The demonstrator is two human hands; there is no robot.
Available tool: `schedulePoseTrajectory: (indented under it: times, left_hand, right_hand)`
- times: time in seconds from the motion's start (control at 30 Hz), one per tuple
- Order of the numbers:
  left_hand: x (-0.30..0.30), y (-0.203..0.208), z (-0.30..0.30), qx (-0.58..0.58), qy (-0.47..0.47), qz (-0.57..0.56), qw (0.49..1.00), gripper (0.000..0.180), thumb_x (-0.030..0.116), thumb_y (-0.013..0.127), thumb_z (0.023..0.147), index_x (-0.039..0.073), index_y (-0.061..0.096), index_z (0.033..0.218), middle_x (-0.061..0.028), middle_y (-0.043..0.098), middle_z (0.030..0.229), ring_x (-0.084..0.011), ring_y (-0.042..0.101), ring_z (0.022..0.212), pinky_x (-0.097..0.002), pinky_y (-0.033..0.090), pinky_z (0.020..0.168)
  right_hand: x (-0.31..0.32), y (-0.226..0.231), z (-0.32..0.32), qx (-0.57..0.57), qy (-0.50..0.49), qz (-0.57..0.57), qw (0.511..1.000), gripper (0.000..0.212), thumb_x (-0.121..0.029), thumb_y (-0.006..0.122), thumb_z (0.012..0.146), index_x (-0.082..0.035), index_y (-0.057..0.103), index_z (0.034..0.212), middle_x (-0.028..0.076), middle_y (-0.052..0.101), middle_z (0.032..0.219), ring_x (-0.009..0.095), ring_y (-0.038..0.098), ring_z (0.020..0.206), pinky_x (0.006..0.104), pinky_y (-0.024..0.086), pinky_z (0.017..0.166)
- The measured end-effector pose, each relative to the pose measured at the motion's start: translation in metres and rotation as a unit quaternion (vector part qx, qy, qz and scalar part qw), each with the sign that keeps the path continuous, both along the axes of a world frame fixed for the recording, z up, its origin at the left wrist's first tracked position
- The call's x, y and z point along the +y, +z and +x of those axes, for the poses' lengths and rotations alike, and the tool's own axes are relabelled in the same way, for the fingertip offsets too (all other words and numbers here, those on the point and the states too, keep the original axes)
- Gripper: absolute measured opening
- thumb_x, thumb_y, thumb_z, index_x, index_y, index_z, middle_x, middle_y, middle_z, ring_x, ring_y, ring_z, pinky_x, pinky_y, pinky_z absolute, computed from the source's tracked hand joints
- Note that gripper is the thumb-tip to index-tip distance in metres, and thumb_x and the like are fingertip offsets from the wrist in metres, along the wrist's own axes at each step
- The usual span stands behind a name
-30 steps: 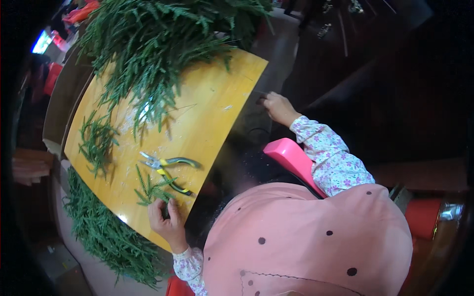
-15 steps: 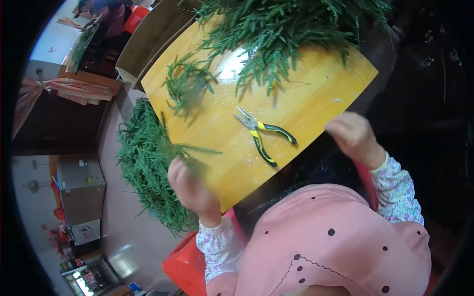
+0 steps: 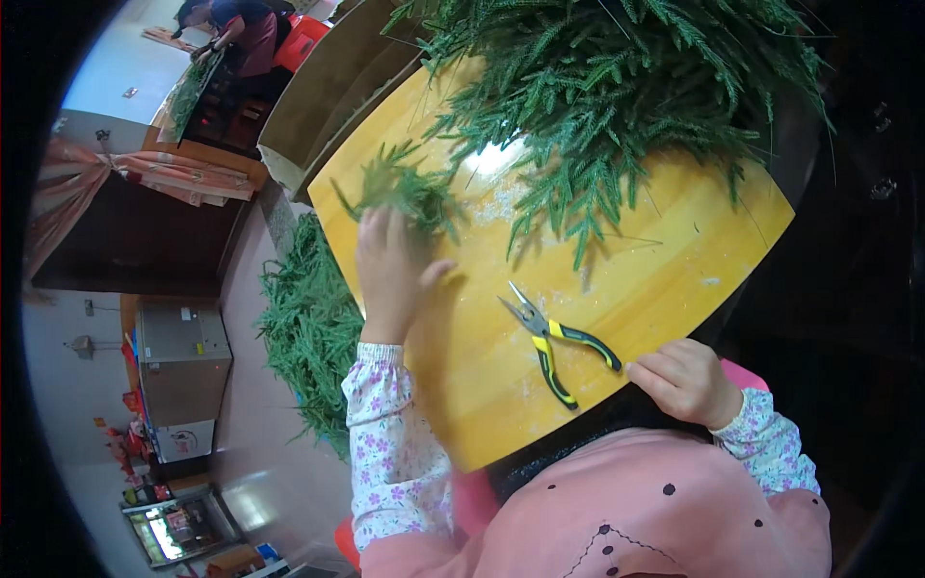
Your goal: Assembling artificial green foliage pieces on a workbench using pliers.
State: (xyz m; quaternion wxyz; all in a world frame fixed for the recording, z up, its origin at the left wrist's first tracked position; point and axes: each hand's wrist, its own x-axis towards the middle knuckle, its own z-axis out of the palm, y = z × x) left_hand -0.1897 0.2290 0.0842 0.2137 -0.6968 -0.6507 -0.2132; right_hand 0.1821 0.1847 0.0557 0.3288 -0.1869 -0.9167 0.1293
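My left hand (image 3: 390, 270) reaches over the left part of the yellow board, thumb apart and fingers stretched out. Its fingertips are at a small heap of green artificial pine sprigs (image 3: 414, 193), partly blurred; whether they touch is unclear. Near the board's front edge, my right hand (image 3: 689, 380) is closed, fingers curled and thumb pressed against them. What it holds, if anything, is hidden. Just left of it lie needle-nose pliers (image 3: 540, 332) with black-and-yellow handles, jaws apart, touched by neither hand.
A large pile of green pine sprigs (image 3: 617, 106) covers the far side of the yellow board (image 3: 462, 385). More greenery (image 3: 308, 328) is heaped low at the left. A brown cardboard box (image 3: 328, 87) stands behind. Another person (image 3: 246, 39) bends over greenery at the far left.
My left hand has moved forward from the board's left edge to the small heap; the sprig it held is no longer in its fingers. My right hand has come lower, nearer the pliers.
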Motion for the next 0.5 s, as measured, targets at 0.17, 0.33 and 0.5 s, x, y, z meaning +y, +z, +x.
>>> schedulePoseTrajectory:
  times: [0.17,0.33,0.5]
  left_hand:
    - [0.066,-0.033,-0.044,-0.047,0.020,-0.086,0.995,0.060,0.018,0.075,0.071,0.005,0.050,0.124,-0.0156,0.057,0.111,-0.0313,0.056,0.105,-0.0385,0.046,0.086]
    - [0.111,-0.043,-0.075,-0.020,0.126,-0.207,0.970,0.060,0.014,0.073,0.073,0.006,0.049,0.127,-0.0172,0.058,0.112,-0.0290,0.060,0.099,-0.0347,0.050,0.083]
    - [0.114,-0.045,-0.069,-0.218,-0.009,0.031,0.975,0.042,0.021,0.066,0.082,0.002,0.055,0.118,-0.0084,0.064,0.099,-0.0197,0.062,0.087,-0.0265,0.050,0.074]
  right_hand:
    - [0.045,-0.023,-0.016,0.015,0.004,-0.061,0.998,0.026,-0.003,0.064,0.065,-0.002,0.063,0.091,0.006,0.060,0.079,0.018,0.054,0.056,0.0297,0.043,0.048]
    - [0.077,-0.043,-0.037,0.010,0.012,-0.109,0.994,0.027,-0.004,0.063,0.064,-0.002,0.064,0.090,0.005,0.060,0.079,0.017,0.054,0.055,0.0284,0.043,0.047]
    - [0.100,-0.066,-0.044,0.009,-0.034,-0.131,0.991,0.026,-0.002,0.065,0.064,-0.003,0.064,0.090,0.005,0.060,0.077,0.017,0.054,0.055,0.0284,0.043,0.046]
